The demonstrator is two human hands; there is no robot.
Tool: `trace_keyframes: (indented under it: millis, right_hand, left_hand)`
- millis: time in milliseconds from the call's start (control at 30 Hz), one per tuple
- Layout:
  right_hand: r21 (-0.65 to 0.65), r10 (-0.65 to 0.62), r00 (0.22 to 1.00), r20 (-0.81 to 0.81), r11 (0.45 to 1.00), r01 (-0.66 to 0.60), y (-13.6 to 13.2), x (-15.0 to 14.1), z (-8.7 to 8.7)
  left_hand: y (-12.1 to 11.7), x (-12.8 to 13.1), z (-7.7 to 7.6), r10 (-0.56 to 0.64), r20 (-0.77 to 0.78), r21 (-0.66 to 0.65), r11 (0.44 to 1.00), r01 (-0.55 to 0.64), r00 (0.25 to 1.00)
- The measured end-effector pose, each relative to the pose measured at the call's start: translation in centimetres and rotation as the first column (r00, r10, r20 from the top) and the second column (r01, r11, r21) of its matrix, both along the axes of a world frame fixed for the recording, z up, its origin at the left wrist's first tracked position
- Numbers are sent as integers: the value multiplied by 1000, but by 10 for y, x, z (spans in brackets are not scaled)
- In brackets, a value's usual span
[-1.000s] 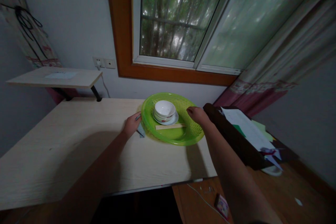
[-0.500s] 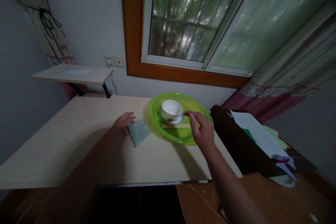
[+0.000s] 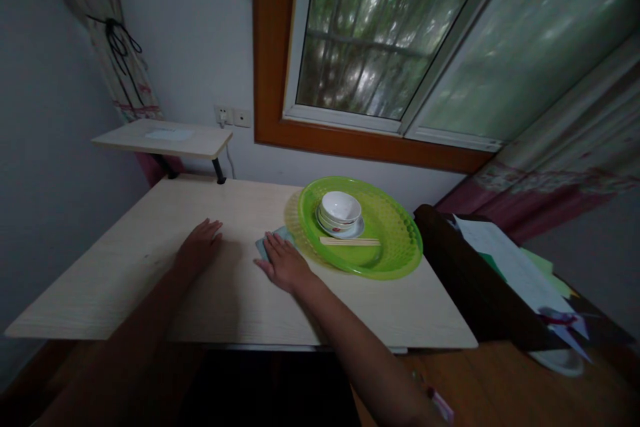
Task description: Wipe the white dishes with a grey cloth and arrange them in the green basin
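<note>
Palm down, my right hand (image 3: pixel 286 265) presses on a light blue-green cloth (image 3: pixel 262 249) on the table, covering most of it with its fingers stretched flat. Off to the left, my left hand (image 3: pixel 199 245) rests on or just over the tabletop, fingers extended and holding nothing. Beside the cloth, to its right, is a round green plastic basket (image 3: pixel 395 240). Inside it are stacked white bowls (image 3: pixel 340 207) on a white plate (image 3: pixel 359 230). Several light wooden chopsticks (image 3: pixel 350 241) lie in front of the plate.
The pale wooden table (image 3: pixel 125 273) carries a small raised shelf (image 3: pixel 200 145) at its back left, with a sheet of paper on it. A dark brown piece of furniture (image 3: pixel 460 273) holding papers (image 3: pixel 515 267) adjoins the right side. Behind stand the wall and window.
My right hand has left the bowls and come left onto the cloth, going from curled to flat. My left hand has moved left, away from the cloth. The view has shifted slightly.
</note>
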State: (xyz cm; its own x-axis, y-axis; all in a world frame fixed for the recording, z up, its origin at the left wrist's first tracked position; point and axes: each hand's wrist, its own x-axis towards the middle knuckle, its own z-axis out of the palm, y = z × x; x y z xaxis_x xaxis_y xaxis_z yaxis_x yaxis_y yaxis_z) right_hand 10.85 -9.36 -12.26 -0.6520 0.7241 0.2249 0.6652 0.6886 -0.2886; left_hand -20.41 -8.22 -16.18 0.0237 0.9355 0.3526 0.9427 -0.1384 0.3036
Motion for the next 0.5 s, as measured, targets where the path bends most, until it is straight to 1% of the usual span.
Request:
trace_keyframes:
  millis: [67,167,233,300,367,400,467,500]
  right_hand:
    - [-15,-26,999,38,1000,26,13,-4,-8]
    - [-6,-56,998,29,998,56,22,2,-13]
    - [-2,-58,998,18,998,58,22,9,-14]
    - [-5,-61,998,15,998,61,21,15,-15]
    - [-10,-69,998,15,998,69,19,18,-15]
    - [-11,-72,997,14,997,72,18,18,-15]
    - [-8,-74,997,11,997,74,17,17,-15]
    - [-4,-74,997,10,997,74,17,17,-16]
  left_hand:
    - [-1,-3,-2,-9,1,-9,1000,9,1000]
    - [-1,5,6,-41,73,14,999,40,996]
    - [1,23,18,-79,169,52,996,71,982]
    - [4,53,35,-127,291,73,991,111,948]
    - [9,93,54,-209,435,71,978,198,876]
    - [13,114,64,-241,527,60,967,248,815]
    - [23,155,81,-238,700,8,945,326,673]
    - [29,172,88,-224,751,-13,935,354,621]
